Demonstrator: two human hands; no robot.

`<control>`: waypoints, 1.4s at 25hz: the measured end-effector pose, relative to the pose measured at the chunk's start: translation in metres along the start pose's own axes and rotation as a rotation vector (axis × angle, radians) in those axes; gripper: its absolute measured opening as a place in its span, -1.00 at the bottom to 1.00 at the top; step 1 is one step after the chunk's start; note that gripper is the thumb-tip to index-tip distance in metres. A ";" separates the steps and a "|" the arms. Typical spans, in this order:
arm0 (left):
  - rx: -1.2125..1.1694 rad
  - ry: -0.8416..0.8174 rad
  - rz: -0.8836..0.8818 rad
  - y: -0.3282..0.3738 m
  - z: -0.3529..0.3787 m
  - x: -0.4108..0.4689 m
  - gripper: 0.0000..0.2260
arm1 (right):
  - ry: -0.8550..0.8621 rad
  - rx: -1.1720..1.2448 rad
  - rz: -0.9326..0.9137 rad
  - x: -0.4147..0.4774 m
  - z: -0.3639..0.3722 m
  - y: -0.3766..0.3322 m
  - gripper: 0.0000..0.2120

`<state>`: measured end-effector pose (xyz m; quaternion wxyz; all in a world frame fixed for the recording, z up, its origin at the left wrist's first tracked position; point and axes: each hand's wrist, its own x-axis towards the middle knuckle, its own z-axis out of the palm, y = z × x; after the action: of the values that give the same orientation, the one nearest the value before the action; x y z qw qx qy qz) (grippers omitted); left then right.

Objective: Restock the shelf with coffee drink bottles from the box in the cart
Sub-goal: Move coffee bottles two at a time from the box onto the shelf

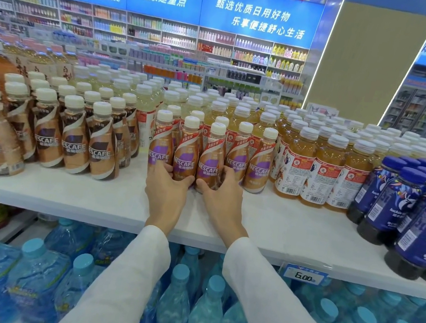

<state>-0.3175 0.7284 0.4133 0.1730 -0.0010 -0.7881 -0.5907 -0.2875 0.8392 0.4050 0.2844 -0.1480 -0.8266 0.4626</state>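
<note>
Left hand (166, 195) grips one Nescafé coffee bottle (186, 154); right hand (222, 202) grips the neighbouring bottle (213, 158), set back from the shelf (293, 230) front edge. Probably full, rigid, slick-sleeved: hold the lower body.

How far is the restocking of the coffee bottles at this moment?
Done: several purple-label coffee bottles stand on the shelf. In hand: the left hand grips one front bottle, the right hand its neighbour. Left: bare shelf lies in front; the box is not visible, so remaining stock is unknown.
</note>
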 end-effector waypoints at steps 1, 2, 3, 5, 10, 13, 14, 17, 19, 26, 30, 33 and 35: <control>0.010 -0.003 -0.002 0.000 -0.001 -0.001 -0.60 | -0.010 0.004 0.015 -0.001 0.000 -0.002 -0.33; 0.017 -0.007 -0.003 -0.001 -0.002 -0.003 -0.59 | -0.023 0.010 0.034 -0.003 -0.002 -0.003 -0.29; 0.018 -0.013 0.002 -0.001 -0.005 -0.006 -0.58 | -0.036 0.015 0.047 -0.008 -0.006 -0.005 -0.29; 0.030 -0.037 0.031 -0.006 -0.012 -0.010 -0.59 | -0.056 -0.002 0.036 -0.020 -0.015 -0.006 -0.40; 0.026 -0.092 0.061 -0.005 -0.050 -0.050 -0.66 | -0.147 -0.111 -0.060 -0.076 -0.051 -0.007 -0.48; -0.065 -0.074 0.093 -0.010 -0.081 -0.091 -0.79 | -0.177 -0.036 -0.096 -0.111 -0.067 -0.003 -0.55; -0.082 -0.061 0.105 -0.014 -0.092 -0.105 -0.82 | -0.186 0.007 -0.104 -0.124 -0.072 -0.001 -0.57; -0.123 -0.032 0.090 -0.032 -0.122 -0.147 -0.85 | -0.190 0.126 -0.113 -0.164 -0.079 0.005 -0.63; -0.109 0.029 0.061 -0.053 -0.146 -0.175 -0.86 | -0.230 0.205 -0.093 -0.194 -0.071 0.011 -0.67; -0.012 0.208 -0.186 -0.137 -0.245 -0.259 -0.78 | -0.609 0.317 0.095 -0.302 0.004 0.045 -0.73; 0.031 0.293 -0.345 -0.176 -0.311 -0.294 -0.69 | -0.748 0.262 0.194 -0.354 0.060 0.045 -0.77; 0.002 0.387 -0.443 -0.207 -0.366 -0.314 -0.79 | -0.910 0.190 0.191 -0.390 0.106 0.036 -0.76; 0.020 0.454 -0.497 -0.232 -0.401 -0.326 -0.79 | -0.946 0.147 0.223 -0.412 0.136 0.023 -0.78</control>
<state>0.0504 0.3512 0.2053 0.1950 0.3244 -0.7113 -0.5922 -0.0431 0.5497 0.1920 -0.1639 0.0114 -0.8093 0.5640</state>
